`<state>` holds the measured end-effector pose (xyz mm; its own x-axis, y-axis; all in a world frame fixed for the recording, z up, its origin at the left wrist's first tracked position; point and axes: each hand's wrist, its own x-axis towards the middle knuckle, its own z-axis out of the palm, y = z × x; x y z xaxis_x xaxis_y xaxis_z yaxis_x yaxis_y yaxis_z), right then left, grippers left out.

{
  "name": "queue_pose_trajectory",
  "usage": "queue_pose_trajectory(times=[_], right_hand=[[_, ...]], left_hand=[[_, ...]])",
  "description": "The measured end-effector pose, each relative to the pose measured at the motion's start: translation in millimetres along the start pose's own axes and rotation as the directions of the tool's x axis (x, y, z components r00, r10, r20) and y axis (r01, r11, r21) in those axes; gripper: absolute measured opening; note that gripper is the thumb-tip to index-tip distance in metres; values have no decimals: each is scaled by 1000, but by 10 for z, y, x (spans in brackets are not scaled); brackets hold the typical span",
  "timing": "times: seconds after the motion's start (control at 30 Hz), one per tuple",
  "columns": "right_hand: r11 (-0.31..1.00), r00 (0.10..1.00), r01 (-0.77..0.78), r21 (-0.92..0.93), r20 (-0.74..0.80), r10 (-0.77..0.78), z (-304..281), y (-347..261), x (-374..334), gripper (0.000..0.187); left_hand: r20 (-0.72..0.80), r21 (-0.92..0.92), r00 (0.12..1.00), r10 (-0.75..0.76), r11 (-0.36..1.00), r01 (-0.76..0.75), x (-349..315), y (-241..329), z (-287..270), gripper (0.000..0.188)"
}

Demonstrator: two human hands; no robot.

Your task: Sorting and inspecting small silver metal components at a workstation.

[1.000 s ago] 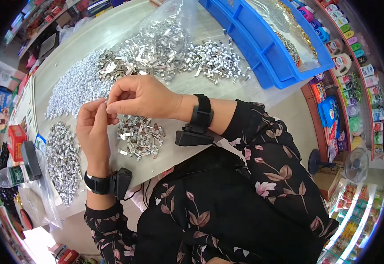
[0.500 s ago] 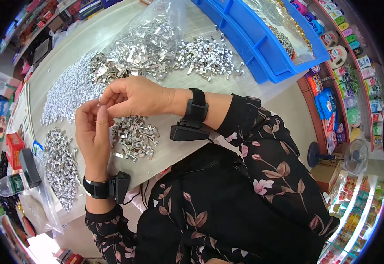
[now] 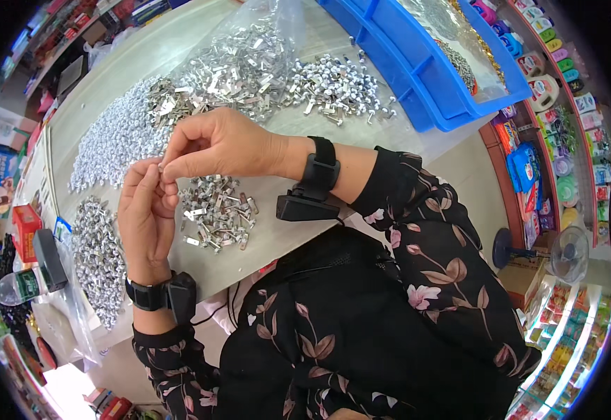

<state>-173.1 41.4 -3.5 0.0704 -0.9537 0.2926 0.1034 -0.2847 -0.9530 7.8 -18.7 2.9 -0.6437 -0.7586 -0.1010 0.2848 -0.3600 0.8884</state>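
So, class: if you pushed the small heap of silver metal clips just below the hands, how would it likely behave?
The small heap of metal clips lies loose on the table, so it would probably scatter rather than move as one. The flat-looking pieces seem likelier to slide than roll. Each is tiny, so likely light and fiddly to pinch.

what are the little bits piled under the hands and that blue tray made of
The small pile of clips looks like bright metal, likely plated steel: silvery, with sharp glints. The tiny piece pinched between the left hand and right hand is too small to tell. The blue tray looks like moulded plastic: uniform colour, soft sheen, thick rounded walls.
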Motion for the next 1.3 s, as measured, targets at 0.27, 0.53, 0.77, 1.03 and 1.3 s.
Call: queue_pose_trajectory(times=[0.27,0.53,0.77,1.03,1.3], right_hand=[[999,999,-27,-45,35,28,96,23,35,12],[996,997,-69,61,-26,71,121,23,6,8],[997,996,-76,31,-37,77,89,44,8,9],[972,981,-190,-137,4,192,-216,-92,70,10],[898,906,-307,-315,191,376,-228,-83,40,12]], left_hand=[[-159,180,977,145,977,-116,-93,-91,39,15],[-139,113,978,155,984,-140,-44,-117,72,13],[-100,203,975,196,964,-173,-37,-74,73,15],[-56,627,968,243,764,-155,172,61,-206,20],[184,945,923,338,198,-261,211,-63,-180,20]])
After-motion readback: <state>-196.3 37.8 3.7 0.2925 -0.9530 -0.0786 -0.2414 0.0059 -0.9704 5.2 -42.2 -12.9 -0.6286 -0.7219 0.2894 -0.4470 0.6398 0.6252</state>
